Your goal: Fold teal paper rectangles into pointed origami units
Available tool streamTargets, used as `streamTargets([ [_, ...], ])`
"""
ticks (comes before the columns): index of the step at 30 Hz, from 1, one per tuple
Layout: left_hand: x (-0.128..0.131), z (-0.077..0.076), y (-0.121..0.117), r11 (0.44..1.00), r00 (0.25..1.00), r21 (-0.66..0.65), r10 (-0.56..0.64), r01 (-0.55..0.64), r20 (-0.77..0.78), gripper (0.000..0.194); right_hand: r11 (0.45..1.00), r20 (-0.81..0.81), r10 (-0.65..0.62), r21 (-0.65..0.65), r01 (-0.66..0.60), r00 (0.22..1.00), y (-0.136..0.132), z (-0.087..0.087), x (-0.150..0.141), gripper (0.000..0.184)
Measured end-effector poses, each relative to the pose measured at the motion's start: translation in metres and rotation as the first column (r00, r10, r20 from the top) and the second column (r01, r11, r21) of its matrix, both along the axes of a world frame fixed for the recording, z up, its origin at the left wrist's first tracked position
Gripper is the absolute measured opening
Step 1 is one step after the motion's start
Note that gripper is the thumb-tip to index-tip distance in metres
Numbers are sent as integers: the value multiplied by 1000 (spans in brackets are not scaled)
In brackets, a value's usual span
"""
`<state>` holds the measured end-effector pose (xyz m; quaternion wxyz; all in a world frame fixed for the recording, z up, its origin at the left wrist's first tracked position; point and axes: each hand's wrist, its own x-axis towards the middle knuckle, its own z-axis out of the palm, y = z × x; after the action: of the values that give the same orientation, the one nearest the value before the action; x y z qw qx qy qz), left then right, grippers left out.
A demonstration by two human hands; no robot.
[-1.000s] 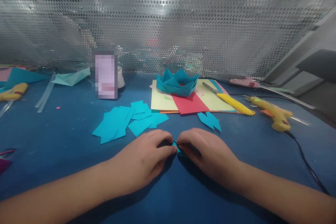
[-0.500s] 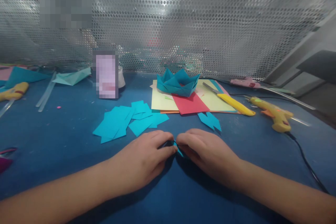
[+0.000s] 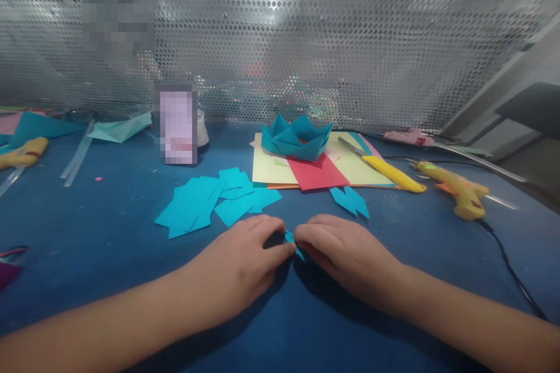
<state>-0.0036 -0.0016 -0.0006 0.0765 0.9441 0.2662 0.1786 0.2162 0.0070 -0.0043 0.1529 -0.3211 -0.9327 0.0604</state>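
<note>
Between my two hands is a small piece of blue paper, mostly hidden by the fingers. My left hand is closed on its left side, thumb and fingertips meeting at the paper. From the other side my right hand pinches it, fingers curled. Just beyond the left hand lies a pile of loose blue paper pieces. Past the right hand rests a folded blue paper piece with pointed ends. Farther back, a blue folded-paper ring with pointed tips sits on a stack of coloured sheets.
The coloured paper stack carries a red sheet and a yellow utility knife. At right lies a yellow glue gun with its cord; another glue gun is at far left. A phone stands before a perforated metal panel.
The left fingertips have shifted slightly away from the right hand, so a little more of the blue paper shows. The right hand stays nearly in place.
</note>
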Motion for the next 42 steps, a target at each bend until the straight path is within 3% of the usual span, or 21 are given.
streamTargets([
  [8,1,6,-2,1000,997,1,0,0,-75,32,1000,23,27,9,-27,999,-1,1,0,19],
  [15,-2,4,-1,997,1000,-69,15,-15,-11,34,1000,51,24,-5,-24,998,-3,4,1,22],
  [21,-4,1,0,1000,1000,-9,21,-20,12,33,999,34,-4,-49,6,999,-1,6,-1,20],
  [31,2,8,-4,1000,992,2,10,-10,-129,31,1000,78,13,-26,-11,997,-3,11,-2,22],
  [35,3,7,-5,1000,993,-10,18,-19,-112,32,999,88,25,-49,-21,996,-6,17,-1,22],
  [42,0,5,-1,999,993,-31,7,-11,-115,33,1000,-5,-3,28,4,1000,-3,6,6,18],
])
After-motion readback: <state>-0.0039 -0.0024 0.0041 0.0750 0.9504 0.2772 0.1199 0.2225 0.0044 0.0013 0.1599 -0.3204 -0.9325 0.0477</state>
